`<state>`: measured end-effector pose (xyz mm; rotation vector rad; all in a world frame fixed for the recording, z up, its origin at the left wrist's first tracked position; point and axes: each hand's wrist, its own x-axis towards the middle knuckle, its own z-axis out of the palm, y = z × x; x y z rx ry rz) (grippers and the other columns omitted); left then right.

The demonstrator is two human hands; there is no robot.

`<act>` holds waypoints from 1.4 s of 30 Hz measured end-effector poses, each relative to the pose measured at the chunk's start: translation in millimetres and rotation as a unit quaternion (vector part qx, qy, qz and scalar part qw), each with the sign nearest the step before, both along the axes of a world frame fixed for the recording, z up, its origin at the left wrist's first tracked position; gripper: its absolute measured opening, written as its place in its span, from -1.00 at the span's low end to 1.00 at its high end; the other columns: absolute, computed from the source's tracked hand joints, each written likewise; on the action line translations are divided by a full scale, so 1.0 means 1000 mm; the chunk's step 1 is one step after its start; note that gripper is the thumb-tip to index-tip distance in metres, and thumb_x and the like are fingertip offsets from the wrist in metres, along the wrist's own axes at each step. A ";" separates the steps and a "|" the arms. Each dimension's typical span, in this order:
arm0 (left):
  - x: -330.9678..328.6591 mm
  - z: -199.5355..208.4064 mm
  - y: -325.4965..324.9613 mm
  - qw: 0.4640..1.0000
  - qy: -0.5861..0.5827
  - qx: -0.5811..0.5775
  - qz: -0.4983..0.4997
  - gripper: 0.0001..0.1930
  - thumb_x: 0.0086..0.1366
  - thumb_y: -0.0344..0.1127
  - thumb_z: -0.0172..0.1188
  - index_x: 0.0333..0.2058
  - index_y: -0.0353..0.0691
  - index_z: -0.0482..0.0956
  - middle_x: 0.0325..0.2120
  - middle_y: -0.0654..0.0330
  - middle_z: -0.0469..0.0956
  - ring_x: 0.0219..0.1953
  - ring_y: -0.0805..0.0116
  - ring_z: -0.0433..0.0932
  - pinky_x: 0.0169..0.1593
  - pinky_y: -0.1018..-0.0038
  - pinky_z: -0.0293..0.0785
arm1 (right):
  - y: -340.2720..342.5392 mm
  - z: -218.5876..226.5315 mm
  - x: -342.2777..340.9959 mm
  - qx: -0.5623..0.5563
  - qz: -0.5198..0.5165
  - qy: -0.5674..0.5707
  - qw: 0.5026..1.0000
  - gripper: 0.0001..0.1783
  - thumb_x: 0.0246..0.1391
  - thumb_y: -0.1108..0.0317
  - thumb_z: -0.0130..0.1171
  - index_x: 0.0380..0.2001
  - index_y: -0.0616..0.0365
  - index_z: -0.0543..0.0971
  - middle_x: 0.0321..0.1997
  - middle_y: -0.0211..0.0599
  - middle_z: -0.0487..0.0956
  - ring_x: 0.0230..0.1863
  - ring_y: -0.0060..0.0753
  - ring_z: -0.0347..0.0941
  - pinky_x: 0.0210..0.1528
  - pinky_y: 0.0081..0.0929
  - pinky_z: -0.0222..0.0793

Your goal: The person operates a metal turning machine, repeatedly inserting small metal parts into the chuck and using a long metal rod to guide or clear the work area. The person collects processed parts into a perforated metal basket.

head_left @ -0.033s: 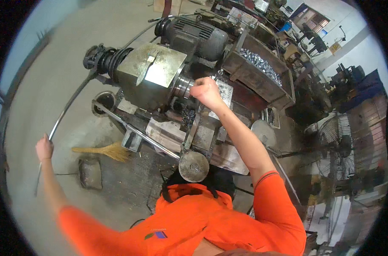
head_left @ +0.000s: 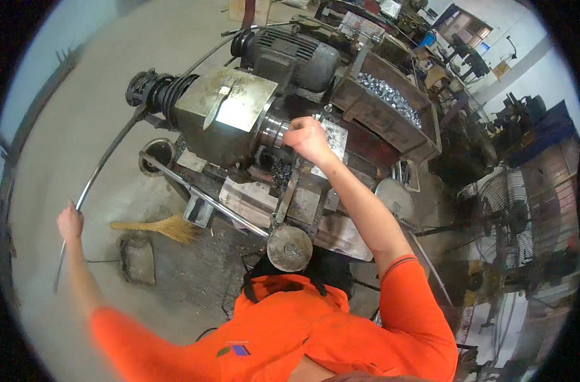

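At far left, grips the long metal bar [head_left: 97, 170] in the left hand [head_left: 70, 223], clamped with wrapped fingers. Blurs toward the lower tip. Slants upward to the black pulleys [head_left: 153, 92] beside the boxy housing [head_left: 194, 105]; looks bright and smooth above the fist, darker near the pulleys, curved throughout. Cannot make out the upper joint. Farther right, overlaps the outer end of the steel spindle [head_left: 272, 131] with the curled right hand [head_left: 307, 139], hiding that end. Cannot tell the grip's contents or closure there.
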<state>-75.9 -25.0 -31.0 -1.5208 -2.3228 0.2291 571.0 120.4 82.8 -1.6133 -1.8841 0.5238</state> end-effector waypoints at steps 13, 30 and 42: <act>0.300 -0.142 0.039 0.891 -0.442 -0.061 -0.081 -0.51 0.00 -0.05 0.25 -0.22 -0.35 0.49 -0.37 0.00 0.57 -0.27 0.11 0.56 -0.25 0.24 0.46 | -0.161 0.010 0.196 0.057 -0.074 -0.043 0.995 -0.72 -0.42 0.46 0.13 -0.46 0.16 0.60 0.07 -0.01 0.40 -0.05 -0.12 0.44 -0.10 -0.45 0.36; 0.245 -0.072 0.074 0.815 -0.560 0.047 -0.138 -0.63 0.17 -0.09 0.13 -0.30 -0.34 0.54 -0.55 0.03 0.57 -0.62 0.23 0.54 -0.54 0.44 0.43 | -0.435 -0.150 0.491 -0.237 -0.502 -0.347 0.756 -0.61 -0.34 0.26 0.12 -0.34 0.20 0.54 -0.26 0.02 0.55 -0.18 0.02 0.48 -0.11 -0.22 0.39; 0.324 -0.062 0.085 0.646 -0.738 0.192 -0.021 -0.60 0.19 -0.06 0.04 -0.38 -0.40 0.38 -0.75 0.14 0.39 -0.77 0.28 0.46 -0.70 0.43 0.47 | -0.503 -0.164 0.284 -0.246 -0.445 0.139 0.850 -0.77 -0.31 0.38 0.09 -0.47 0.22 0.55 -0.67 -0.32 0.41 -0.60 -0.48 0.29 -0.52 -0.48 0.23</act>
